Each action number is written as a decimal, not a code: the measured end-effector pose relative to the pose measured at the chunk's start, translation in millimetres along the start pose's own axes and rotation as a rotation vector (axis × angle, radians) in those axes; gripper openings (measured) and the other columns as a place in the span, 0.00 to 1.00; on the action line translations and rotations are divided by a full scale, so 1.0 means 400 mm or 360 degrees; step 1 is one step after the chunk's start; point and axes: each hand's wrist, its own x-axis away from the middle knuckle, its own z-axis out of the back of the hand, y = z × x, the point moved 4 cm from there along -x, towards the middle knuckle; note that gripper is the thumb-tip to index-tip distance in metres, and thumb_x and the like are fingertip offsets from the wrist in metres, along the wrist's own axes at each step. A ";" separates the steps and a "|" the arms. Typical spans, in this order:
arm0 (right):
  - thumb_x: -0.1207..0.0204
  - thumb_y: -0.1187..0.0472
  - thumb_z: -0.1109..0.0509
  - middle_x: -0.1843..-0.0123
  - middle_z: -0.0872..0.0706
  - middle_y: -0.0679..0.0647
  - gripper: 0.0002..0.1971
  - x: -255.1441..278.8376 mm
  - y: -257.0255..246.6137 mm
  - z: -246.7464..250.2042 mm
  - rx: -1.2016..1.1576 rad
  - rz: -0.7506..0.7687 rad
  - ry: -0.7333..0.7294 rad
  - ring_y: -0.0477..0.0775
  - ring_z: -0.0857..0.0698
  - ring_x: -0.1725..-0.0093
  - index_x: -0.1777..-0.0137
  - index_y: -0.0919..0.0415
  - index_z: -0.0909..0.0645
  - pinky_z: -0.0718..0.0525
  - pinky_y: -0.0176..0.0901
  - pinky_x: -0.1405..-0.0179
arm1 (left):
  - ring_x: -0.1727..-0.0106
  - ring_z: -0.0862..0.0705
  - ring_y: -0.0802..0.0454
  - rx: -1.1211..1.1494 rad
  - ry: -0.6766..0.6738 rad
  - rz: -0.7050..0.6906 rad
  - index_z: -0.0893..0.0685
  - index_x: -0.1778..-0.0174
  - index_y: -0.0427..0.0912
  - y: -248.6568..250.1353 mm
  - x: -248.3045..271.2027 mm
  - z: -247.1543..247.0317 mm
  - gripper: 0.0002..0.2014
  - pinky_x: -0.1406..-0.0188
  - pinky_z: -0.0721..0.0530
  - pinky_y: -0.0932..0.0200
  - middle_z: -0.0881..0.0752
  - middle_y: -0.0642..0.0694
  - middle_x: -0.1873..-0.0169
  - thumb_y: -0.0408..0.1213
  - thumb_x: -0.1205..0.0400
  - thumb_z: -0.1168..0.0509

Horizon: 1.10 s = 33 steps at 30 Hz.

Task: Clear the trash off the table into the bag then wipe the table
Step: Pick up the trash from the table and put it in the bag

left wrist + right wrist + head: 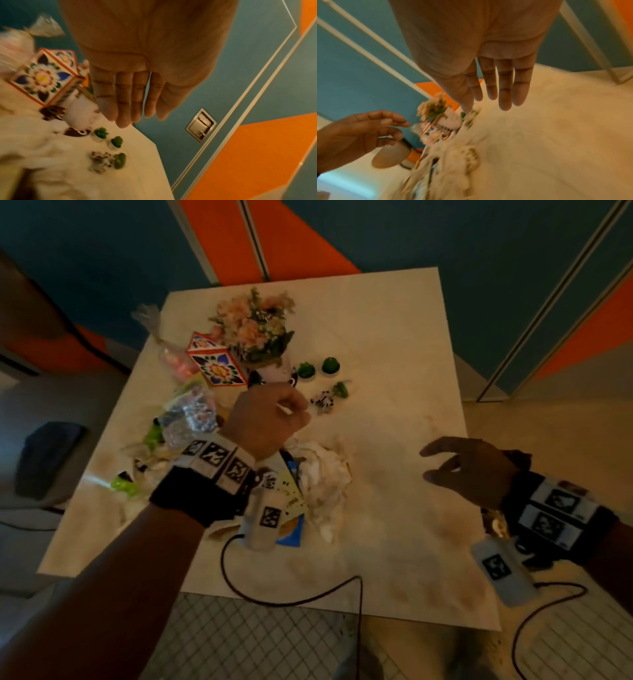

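Note:
On the pale square table (394, 344) a crumpled white paper wad (325, 474) lies near the middle, over a blue packet (291, 530). Crushed clear plastic (188, 416) and green scraps (154, 436) are piled at the left edge. My left hand (274, 416) hovers over this pile; in the left wrist view its fingers (126, 108) are straight and hold nothing. My right hand (466, 470) hangs over the table's right side, fingers (505, 88) spread and empty. The paper wad (453, 162) shows blurred below it.
A flower bouquet (257, 326), a patterned box (215, 364), small green cactus pots (306, 369) and a zebra figurine (323, 400) stand at the back. A tied clear bag (164, 347) lies at the left. A dark object (48, 457) sits on the floor at left. Cables trail off the front edge.

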 end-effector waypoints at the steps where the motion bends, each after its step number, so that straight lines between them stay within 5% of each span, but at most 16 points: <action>1: 0.27 0.50 0.25 0.40 0.14 0.64 0.14 -0.008 -0.035 -0.018 0.0017 0.0048 -0.0009 0.62 0.12 0.53 0.43 0.40 0.22 0.14 0.60 0.48 | 0.54 0.16 0.55 0.0000 0.0023 0.0054 0.14 0.50 0.44 -0.037 0.009 0.021 0.08 0.54 0.19 0.62 0.15 0.53 0.56 0.41 0.22 0.29; 5: 0.26 0.55 0.24 0.26 0.25 0.53 0.21 -0.053 -0.174 -0.095 0.0078 0.0202 -0.0086 0.55 0.17 0.43 0.34 0.49 0.23 0.19 0.48 0.43 | 0.54 0.16 0.53 -0.0094 0.0030 0.0192 0.14 0.51 0.45 -0.156 0.045 0.051 0.07 0.52 0.19 0.59 0.13 0.51 0.56 0.41 0.22 0.29; 12: 0.32 0.48 0.21 0.18 0.39 0.54 0.45 -0.132 -0.288 -0.223 0.0396 0.0302 -0.0296 0.57 0.34 0.21 0.18 0.46 0.42 0.33 0.50 0.25 | 0.51 0.18 0.50 -0.0307 -0.0207 0.0197 0.18 0.45 0.47 -0.230 0.122 -0.027 0.12 0.55 0.23 0.59 0.18 0.48 0.48 0.44 0.22 0.30; 16: 0.39 0.43 0.18 0.17 0.43 0.56 0.54 -0.170 -0.293 -0.287 0.0592 0.0246 -0.0346 0.64 0.39 0.20 0.17 0.42 0.48 0.33 0.61 0.23 | 0.42 0.19 0.44 -0.0613 -0.0387 0.0152 0.33 0.29 0.52 -0.228 0.161 -0.109 0.32 0.52 0.17 0.51 0.31 0.48 0.34 0.58 0.26 0.32; 19: 0.36 0.46 0.20 0.22 0.40 0.57 0.49 -0.179 -0.290 -0.310 0.0698 0.0180 -0.0343 0.68 0.35 0.26 0.19 0.40 0.45 0.26 0.64 0.31 | 0.33 0.25 0.38 -0.0755 -0.0431 0.0270 0.50 0.21 0.57 -0.245 0.170 -0.169 0.49 0.45 0.19 0.45 0.45 0.45 0.22 0.70 0.34 0.34; 23: 0.27 0.57 0.27 0.22 0.40 0.58 0.39 -0.184 -0.279 -0.311 0.0750 0.0128 -0.0278 0.68 0.36 0.27 0.20 0.42 0.44 0.24 0.63 0.35 | 0.27 0.32 0.31 -0.0745 -0.0344 0.0330 0.58 0.19 0.59 -0.262 0.152 -0.207 0.56 0.37 0.24 0.38 0.52 0.42 0.19 0.74 0.37 0.36; 30: 0.23 0.61 0.32 0.29 0.32 0.58 0.30 -0.179 -0.259 -0.289 0.0518 0.0083 -0.0182 0.68 0.30 0.34 0.24 0.45 0.39 0.28 0.58 0.48 | 0.29 0.31 0.33 -0.0641 -0.0368 0.0400 0.52 0.22 0.56 -0.263 0.110 -0.217 0.49 0.46 0.20 0.43 0.41 0.41 0.23 0.51 0.33 0.27; 33: 0.27 0.64 0.29 0.36 0.28 0.59 0.29 -0.176 -0.251 -0.277 0.0353 0.0039 -0.0132 0.68 0.25 0.40 0.30 0.45 0.37 0.26 0.57 0.54 | 0.26 0.32 0.36 -0.0555 -0.0359 0.0346 0.50 0.21 0.53 -0.276 0.100 -0.209 0.50 0.39 0.19 0.41 0.37 0.41 0.24 0.54 0.33 0.27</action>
